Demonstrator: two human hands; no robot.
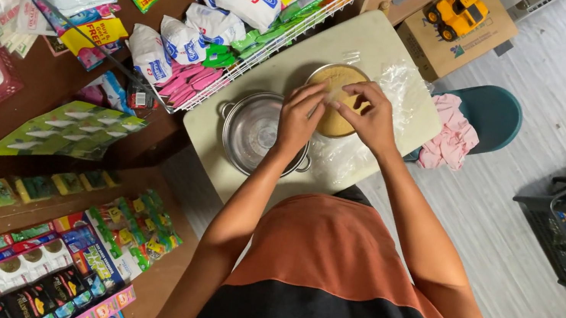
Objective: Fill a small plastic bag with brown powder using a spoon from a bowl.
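Both grips pinching together over round metal bowl (337,99) near far edge of bench (235,166). Left hand (300,117) and right hand (370,116) working fingertips on something small and thin, probably clear film; can't tell for sure, too tiny. Bowl holding tan filling. Clear plastic sheet (397,86) lying crumpled toward bench's right edge, lidded steel pot (253,130) sitting just beside bowl on left. Looks like mid-wrapping step. Next move, my guess: needing steady pull, both hands staying level so film isn't tearing.
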